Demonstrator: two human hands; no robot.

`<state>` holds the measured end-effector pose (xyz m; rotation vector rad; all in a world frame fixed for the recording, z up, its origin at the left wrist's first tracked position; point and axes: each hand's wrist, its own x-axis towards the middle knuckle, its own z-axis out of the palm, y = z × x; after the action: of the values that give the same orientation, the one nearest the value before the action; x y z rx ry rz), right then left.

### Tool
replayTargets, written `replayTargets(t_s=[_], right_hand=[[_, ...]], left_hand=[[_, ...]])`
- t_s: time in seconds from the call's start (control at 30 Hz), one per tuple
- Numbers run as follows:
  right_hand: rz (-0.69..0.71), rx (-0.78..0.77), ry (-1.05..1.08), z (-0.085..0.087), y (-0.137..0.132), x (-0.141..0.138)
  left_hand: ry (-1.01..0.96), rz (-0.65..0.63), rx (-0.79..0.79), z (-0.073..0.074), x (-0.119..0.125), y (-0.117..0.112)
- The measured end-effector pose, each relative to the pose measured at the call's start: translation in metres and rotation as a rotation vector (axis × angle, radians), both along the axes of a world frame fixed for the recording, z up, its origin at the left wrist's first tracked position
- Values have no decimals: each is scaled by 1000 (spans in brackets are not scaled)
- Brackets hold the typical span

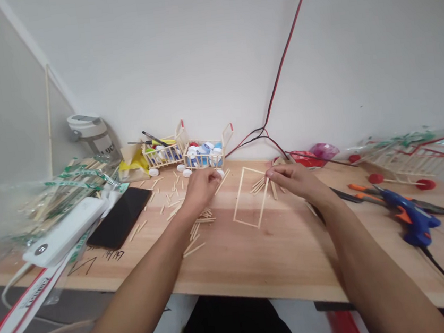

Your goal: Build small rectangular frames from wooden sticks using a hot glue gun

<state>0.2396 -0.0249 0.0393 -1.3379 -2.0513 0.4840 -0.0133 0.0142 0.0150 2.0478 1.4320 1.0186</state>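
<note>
A thin rectangular frame of wooden sticks is in front of me, at the middle of the table. My right hand pinches its far right corner between thumb and fingers. Whether the frame lies flat or is slightly raised, I cannot tell. To its left, my left hand is closed over the table, fingertips together; what they hold, if anything, is hidden. A loose stick lies just right of that hand. Short cut sticks are scattered below and left of it, and several more sticks lie behind the frame.
Two small stick carts with bottle caps and pens stand by the wall. A phone, a white power strip, bagged sticks and a cup occupy the left. Rightward are a blue glue gun, pliers and another cart.
</note>
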Motion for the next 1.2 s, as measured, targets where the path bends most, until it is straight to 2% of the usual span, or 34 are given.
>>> replayTargets(t_s=[0.13, 0.23, 0.33, 0.43, 0.5, 0.63, 0.8, 0.9, 1.0, 1.2], right_hand=[[-25, -54, 36, 3, -3, 2], [5, -73, 27, 1, -2, 2], [32, -67, 3, -5, 2, 2], [59, -89, -2, -12, 5, -1], [78, -123, -6, -15, 5, -4], [81, -172, -33, -17, 3, -12], [93, -192, -50, -23, 6, -14], [122, -183, -45, -29, 9, -11], [128, -196, -29, -33, 11, -11], [114, -243, -54, -33, 9, -15]], left_hand=[[122, -73, -27, 3, -12, 1], [214, -195, -48, 11, -26, -6], [354, -262, -64, 14, -40, -16], [449, -146, -26, 7, -50, -21], [491, -115, -4, 1, -54, -20], [560, -151, -1, -5, -55, -13], [621, -223, -16, -5, -55, -6], [588, -235, 57, -4, -56, -7], [470, -180, 114, -5, -55, -12], [285, -150, 64, -6, -45, -22]])
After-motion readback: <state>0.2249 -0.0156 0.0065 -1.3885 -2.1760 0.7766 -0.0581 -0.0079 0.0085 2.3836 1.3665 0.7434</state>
